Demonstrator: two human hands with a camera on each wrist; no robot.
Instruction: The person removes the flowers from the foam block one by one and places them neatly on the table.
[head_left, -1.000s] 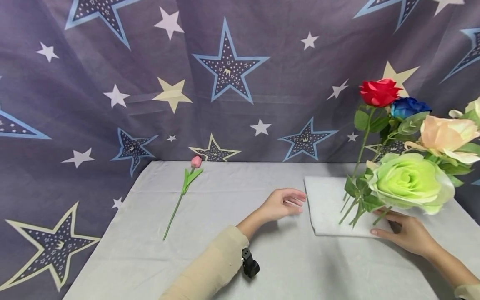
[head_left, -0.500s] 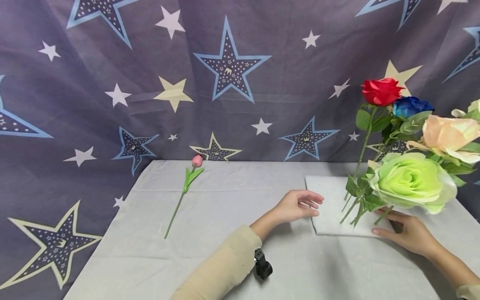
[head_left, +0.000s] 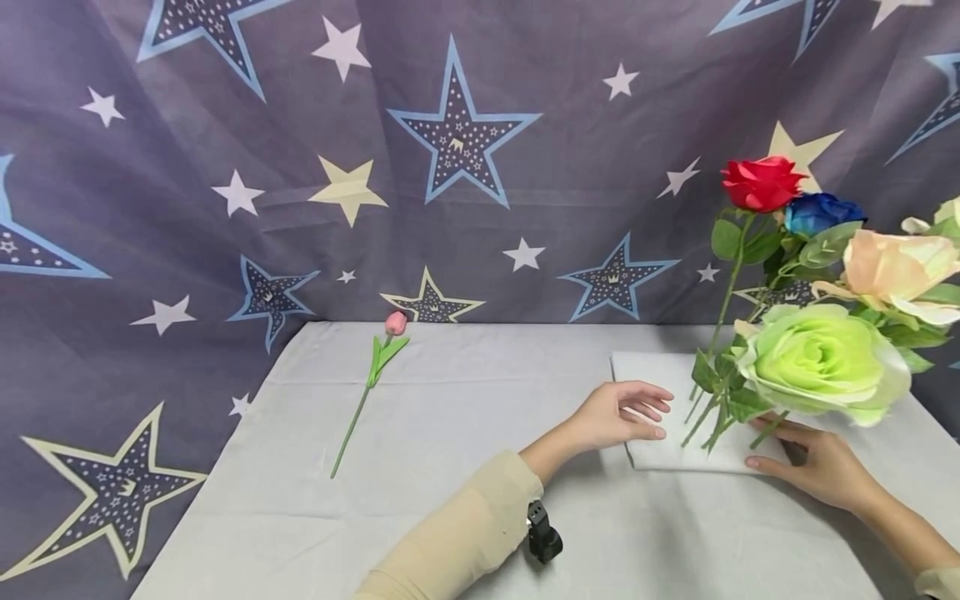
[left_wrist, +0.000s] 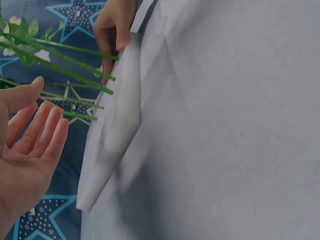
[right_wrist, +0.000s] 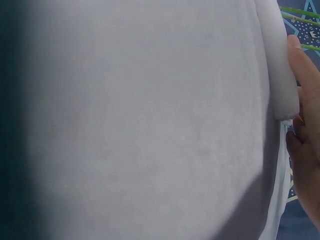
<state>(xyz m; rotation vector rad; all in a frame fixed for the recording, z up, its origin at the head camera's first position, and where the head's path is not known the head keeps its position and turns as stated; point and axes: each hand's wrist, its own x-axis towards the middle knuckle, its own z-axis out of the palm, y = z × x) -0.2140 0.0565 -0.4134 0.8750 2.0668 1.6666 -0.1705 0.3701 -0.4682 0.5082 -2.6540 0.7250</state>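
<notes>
A thick white pad (head_left: 652, 442) lies on the table's right side. The green stems (left_wrist: 95, 82) of several artificial flowers meet its top. Among these are a red rose (head_left: 761, 183), a blue rose (head_left: 821, 214), a peach rose (head_left: 896, 271) and a large light-green rose (head_left: 817, 362). My left hand (head_left: 618, 417) hovers over the pad's left part, holding nothing, its fingers loosely bent towards the stems. At the pad's right end, my right hand (head_left: 825, 471) holds the edge, with thumb and fingers apart around it. The light-green rose and leaves partly hide its fingertips.
A single pink artificial tulip (head_left: 396, 323) lies on the left of the grey-covered table (head_left: 465, 433). A star-patterned curtain (head_left: 480, 167) hangs along the back. A black wrist camera (head_left: 543, 533) is strapped under my left sleeve.
My left hand has moved right, from beside the pad's left edge to above it, close to the stems. The right hand, the pad and the flowers stay where they were.
</notes>
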